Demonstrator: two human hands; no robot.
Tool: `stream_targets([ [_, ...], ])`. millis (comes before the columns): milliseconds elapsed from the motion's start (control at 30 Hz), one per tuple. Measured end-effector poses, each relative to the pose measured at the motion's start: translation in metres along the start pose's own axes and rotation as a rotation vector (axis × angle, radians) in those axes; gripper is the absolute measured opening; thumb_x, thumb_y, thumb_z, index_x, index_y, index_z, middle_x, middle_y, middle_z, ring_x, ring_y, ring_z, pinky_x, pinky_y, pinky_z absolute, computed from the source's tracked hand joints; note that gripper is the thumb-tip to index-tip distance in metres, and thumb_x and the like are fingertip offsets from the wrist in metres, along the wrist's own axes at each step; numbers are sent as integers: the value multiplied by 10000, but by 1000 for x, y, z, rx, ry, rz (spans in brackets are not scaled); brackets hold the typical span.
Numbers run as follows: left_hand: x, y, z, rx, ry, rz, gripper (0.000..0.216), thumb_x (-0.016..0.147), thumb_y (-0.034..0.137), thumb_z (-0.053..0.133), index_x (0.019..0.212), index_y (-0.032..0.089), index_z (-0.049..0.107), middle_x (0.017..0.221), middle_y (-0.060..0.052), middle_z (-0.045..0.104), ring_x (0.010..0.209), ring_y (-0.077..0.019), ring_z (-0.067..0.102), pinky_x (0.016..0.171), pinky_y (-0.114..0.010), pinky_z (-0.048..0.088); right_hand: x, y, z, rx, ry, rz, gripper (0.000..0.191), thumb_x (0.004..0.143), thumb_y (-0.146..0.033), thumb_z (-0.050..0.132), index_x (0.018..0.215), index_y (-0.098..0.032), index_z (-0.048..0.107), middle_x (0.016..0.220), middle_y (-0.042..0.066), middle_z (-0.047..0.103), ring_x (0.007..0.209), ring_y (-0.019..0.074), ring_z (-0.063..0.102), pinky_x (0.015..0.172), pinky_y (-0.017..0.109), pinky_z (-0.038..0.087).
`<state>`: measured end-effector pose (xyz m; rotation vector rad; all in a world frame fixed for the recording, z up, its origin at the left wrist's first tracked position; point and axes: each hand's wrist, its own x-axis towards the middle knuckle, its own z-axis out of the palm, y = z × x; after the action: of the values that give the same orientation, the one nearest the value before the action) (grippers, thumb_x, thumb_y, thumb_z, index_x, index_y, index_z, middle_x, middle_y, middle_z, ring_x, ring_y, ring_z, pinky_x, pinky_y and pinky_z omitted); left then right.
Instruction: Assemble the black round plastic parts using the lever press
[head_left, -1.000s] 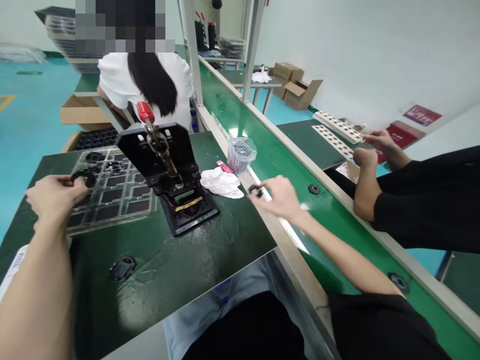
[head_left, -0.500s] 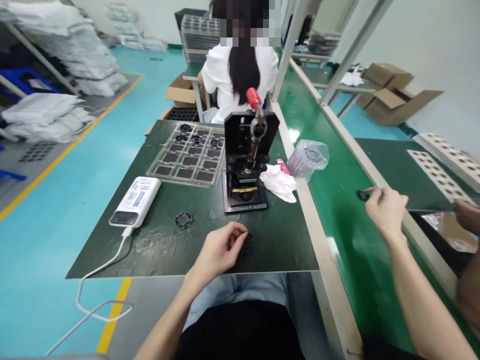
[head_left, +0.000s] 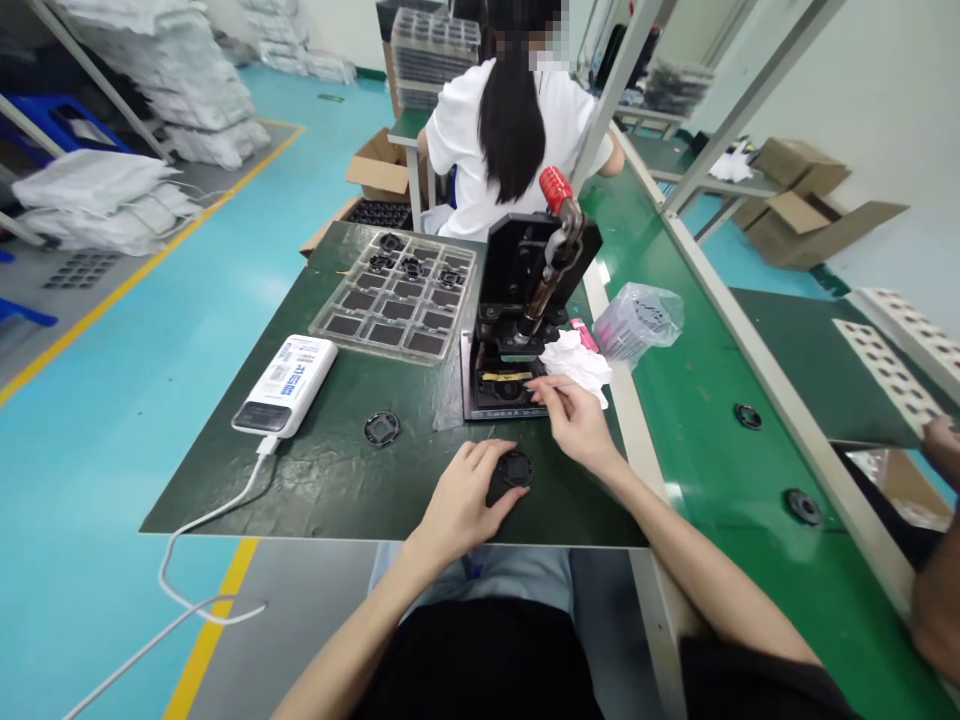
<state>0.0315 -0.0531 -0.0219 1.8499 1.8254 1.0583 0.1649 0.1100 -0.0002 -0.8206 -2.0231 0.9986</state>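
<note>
My left hand curls its thumb and fingers around the edge of a round black plastic part on the dark tabletop. My right hand reaches to the base of a toggle-clamp press, its thumb and fingertips close together at the nest's right side. What they pinch, if anything, is too small to tell. The red-tipped lever stands raised. In the press base sits a black round shape below a yellow strip. Another ring-shaped black part lies left of my left hand.
A clear compartment tray holds several black parts. A white power bank with a cable lies left. White cloth and a plastic bag sit right. Black parts rest on the green conveyor. A person sits ahead.
My right hand has left the black part on the conveyor and come across to the press base. My left hand now spans the round part more widely. The view has shifted slightly.
</note>
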Motion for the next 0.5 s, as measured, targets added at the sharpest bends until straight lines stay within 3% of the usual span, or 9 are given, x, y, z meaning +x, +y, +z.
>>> stream_targets([
  [133, 3, -3, -1, -53, -45, 9, 369, 891, 227, 747, 1221, 240, 582, 1147, -44, 736, 1013, -255, 656, 878, -402, 570, 27, 10, 23, -98, -13, -45, 338, 1001, -396, 490, 865, -177, 708, 907, 98, 753, 773, 187, 686, 710, 316, 547],
  [233, 3, -4, -3, -62, -56, 16, 367, 895, 227, 744, 1226, 239, 584, 1147, -38, 742, 994, -248, 651, 871, -400, 568, 29, 7, 25, -119, 2, -45, 310, 993, -359, 499, 819, -192, 693, 863, 84, 759, 772, 194, 700, 736, 326, 554],
  [300, 3, -5, -4, -65, -65, 17, 364, 905, 231, 732, 1237, 244, 583, 1159, -38, 740, 989, -245, 651, 878, -404, 564, 23, 2, 20, -89, 86, -72, 328, 1001, -343, 494, 765, -201, 672, 894, 86, 770, 817, 200, 715, 762, 332, 561],
  [400, 2, -5, -4, -64, -67, 24, 372, 919, 234, 715, 1263, 241, 573, 1187, -46, 735, 1021, -251, 646, 900, -413, 559, 10, -4, 9, -62, 173, -139, 273, 1007, -301, 518, 854, -198, 720, 923, 74, 774, 857, 191, 723, 779, 322, 565],
  [500, 2, -5, -4, -55, -73, 40, 365, 924, 235, 708, 1262, 233, 571, 1209, -49, 732, 1034, -253, 640, 912, -415, 557, 6, -4, 7, -71, 106, -159, 232, 999, -281, 547, 955, -198, 759, 926, 66, 778, 844, 184, 726, 752, 309, 563],
])
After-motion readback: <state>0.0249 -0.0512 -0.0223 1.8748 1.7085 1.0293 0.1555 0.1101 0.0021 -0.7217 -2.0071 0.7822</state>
